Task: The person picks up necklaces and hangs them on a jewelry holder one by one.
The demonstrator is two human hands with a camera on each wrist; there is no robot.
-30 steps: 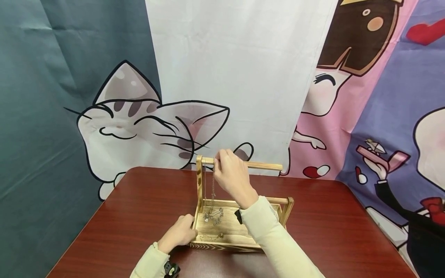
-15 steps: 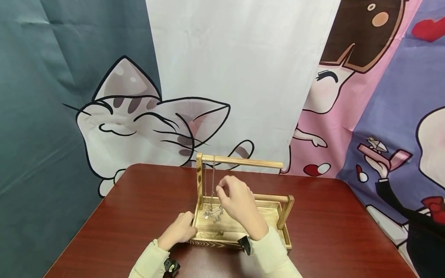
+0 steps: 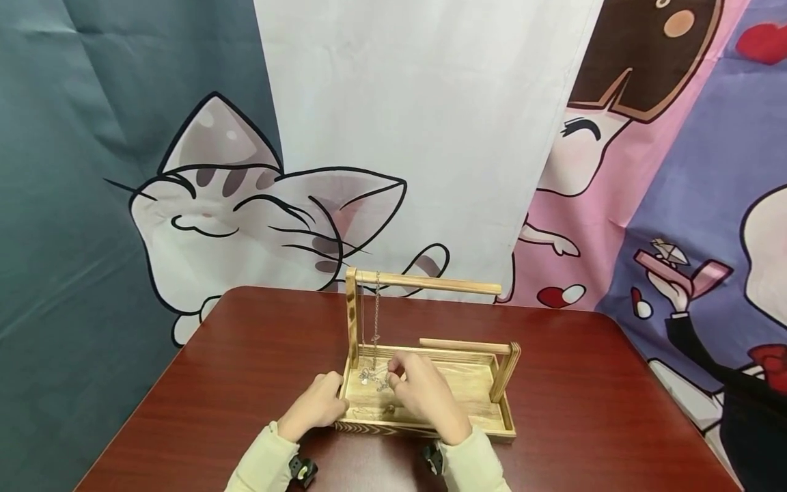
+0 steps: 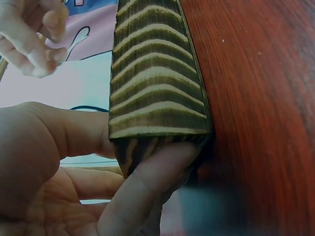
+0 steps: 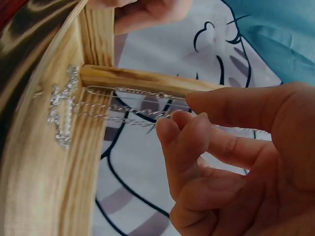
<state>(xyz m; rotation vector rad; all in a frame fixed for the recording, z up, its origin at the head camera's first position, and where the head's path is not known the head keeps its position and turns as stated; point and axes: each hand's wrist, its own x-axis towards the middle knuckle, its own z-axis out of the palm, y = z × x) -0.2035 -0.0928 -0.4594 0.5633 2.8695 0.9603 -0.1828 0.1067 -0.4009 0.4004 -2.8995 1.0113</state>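
A wooden jewelry stand with a tray base (image 3: 424, 432) stands on the table. My left hand (image 3: 315, 404) grips the tray's left end; in the left wrist view its thumb (image 4: 152, 169) lies along the dark-grained corner. Silver necklaces (image 3: 376, 314) hang from the upper bar (image 3: 443, 281), near its post, their lower ends (image 5: 61, 110) bunched on the tray floor. My right hand (image 3: 424, 393) is over the tray, fingers loosely bent beside the hanging chains, nothing visible between them. A small gold-toned piece (image 3: 390, 409) lies near the tray's front wall, partly hidden by this hand.
A shorter bar (image 3: 467, 346) juts leftward from the right post (image 3: 505, 372) of the stand. The red-brown table (image 3: 246, 348) extends around it. Behind hangs a printed curtain (image 3: 430, 137) with a cartoon cat.
My right hand has let go at the upper bar and come down toward the tray, leaving a necklace hanging there. The left hand keeps its grip on the tray end.
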